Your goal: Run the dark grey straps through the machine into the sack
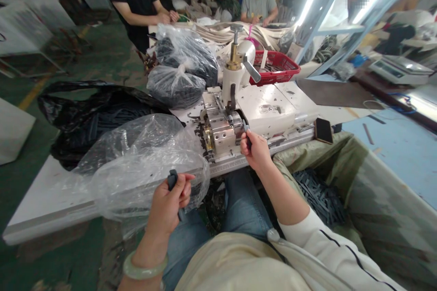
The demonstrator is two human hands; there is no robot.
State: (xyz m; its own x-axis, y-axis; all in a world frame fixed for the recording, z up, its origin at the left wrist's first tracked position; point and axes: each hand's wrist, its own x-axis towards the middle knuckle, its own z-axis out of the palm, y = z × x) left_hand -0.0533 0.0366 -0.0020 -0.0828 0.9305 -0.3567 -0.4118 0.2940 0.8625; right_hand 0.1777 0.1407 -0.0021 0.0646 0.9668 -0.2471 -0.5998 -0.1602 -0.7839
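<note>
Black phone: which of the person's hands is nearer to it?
Right. The right hand is at the machine, left of the phone; the left hand is farther left, by the clear bag.

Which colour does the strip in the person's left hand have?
The strip in the left hand is dark bluish grey, best seen in the head view.

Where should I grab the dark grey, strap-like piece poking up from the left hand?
Probably pinch the dark grey, strap-like piece by its upper end, coming from above: that end sticks up out of the left hand, which is closed around the part below.
</note>
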